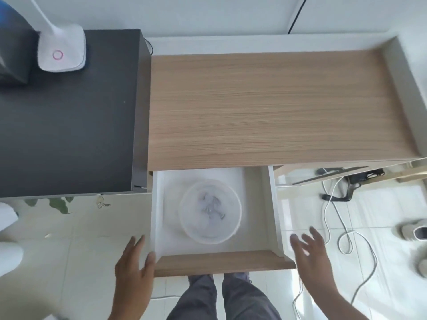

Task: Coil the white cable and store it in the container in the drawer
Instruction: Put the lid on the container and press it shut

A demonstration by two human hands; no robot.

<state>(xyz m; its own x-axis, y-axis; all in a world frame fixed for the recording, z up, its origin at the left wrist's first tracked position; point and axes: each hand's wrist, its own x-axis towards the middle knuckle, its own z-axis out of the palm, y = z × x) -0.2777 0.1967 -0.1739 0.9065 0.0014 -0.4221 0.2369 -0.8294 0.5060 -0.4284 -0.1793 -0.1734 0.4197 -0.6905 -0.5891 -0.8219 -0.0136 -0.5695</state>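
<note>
The drawer (224,262) under the wooden desk stands pulled out, white inside with a wood front. In it sits a round translucent container (210,211), blurred, with small metal bits inside. My left hand (134,264) rests at the drawer's front left corner, fingers spread, holding nothing. My right hand (312,252) hovers open just right of the drawer's right side, fingers apart. A white cable (346,236) lies looped on the tiled floor to the right, apart from both hands.
The wooden desk top (272,107) fills the middle. A dark cabinet (69,112) stands on the left with a white lamp base (61,49) on it. Shoes (413,232) and black cables (351,181) lie on the floor at right. My legs (221,299) stand below the drawer.
</note>
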